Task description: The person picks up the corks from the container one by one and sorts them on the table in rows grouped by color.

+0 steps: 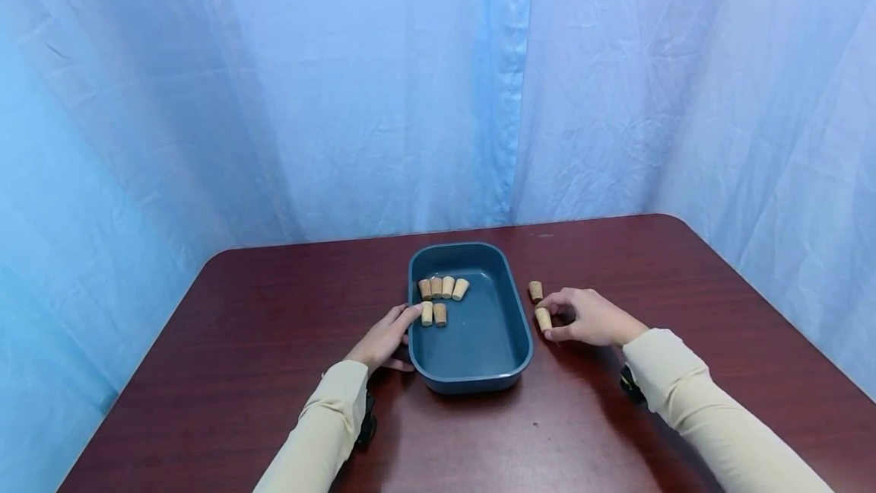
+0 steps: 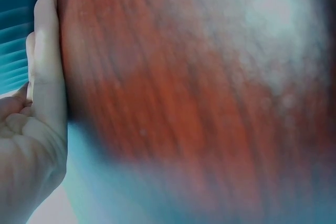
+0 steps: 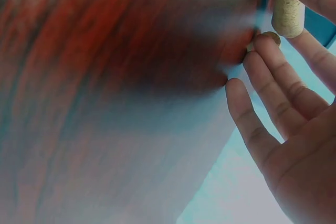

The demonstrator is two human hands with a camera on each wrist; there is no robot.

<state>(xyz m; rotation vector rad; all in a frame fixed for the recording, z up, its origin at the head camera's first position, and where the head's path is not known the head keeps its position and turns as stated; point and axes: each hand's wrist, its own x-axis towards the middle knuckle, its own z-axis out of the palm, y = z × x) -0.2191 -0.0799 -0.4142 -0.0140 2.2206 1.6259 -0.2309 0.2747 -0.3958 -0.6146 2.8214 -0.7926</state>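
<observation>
A deep blue tray (image 1: 465,384) stands mid-table, with several tapered cork stoppers in its left part: a back row of several (image 1: 436,287) and two in front (image 1: 434,315). At the tray's left side, my left hand (image 1: 386,338) grips the rim, thumb on top and other fingers low outside. The left wrist view shows straight fingers (image 2: 48,61) beside the table surface. Right of the tray, my right hand (image 1: 585,316) pinches a pale cork stopper (image 1: 544,319) between thumb and forefinger; its other fingers are spread in the right wrist view. A darker cork stopper (image 1: 536,291) lies just beyond it.
The dark red-brown wooden table (image 1: 274,341) has rounded far corners. Light blue curtains (image 1: 383,97) hang behind it and along both sides. Dark wrist devices sit under both cream sleeves (image 1: 328,417).
</observation>
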